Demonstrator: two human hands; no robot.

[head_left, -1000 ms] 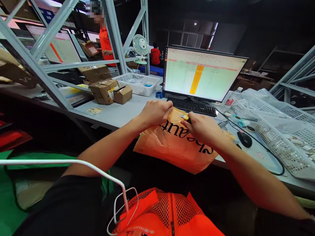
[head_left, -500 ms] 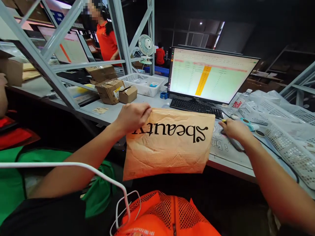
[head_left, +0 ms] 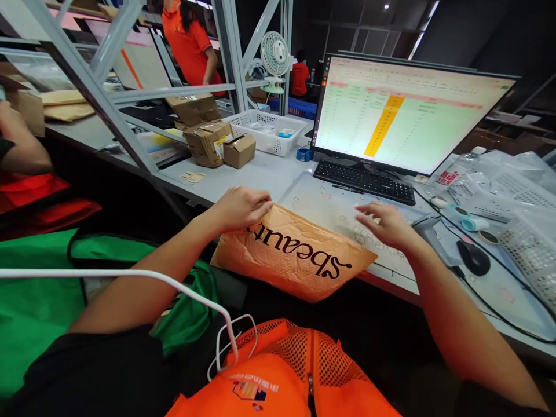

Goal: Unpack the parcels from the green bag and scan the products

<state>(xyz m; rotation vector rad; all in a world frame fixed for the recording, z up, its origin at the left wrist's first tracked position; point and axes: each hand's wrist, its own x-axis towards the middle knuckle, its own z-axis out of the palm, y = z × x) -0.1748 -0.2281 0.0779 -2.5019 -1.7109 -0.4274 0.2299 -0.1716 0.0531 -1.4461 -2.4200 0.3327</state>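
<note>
A tan padded mailer with black lettering reading upside down hangs at the desk's front edge, its near part sagging over my lap. My left hand is closed on the mailer's upper left corner. To the right, my right hand is held over the desk mat, fingers apart and holding nothing, with a gap between it and the mailer. Just beyond that wrist lies a grey handheld scanner, partly hidden by the forearm.
A monitor and keyboard stand behind my hands. Right of the scanner are a black mouse, cables and white plastic baskets. Small cartons and a white basket sit back left. Co-workers in orange are nearby.
My right hand has moved left and opened, away from the scanner. The mailer has tilted, its right side dropping lower while my left hand keeps hold of it. The view has shifted.
</note>
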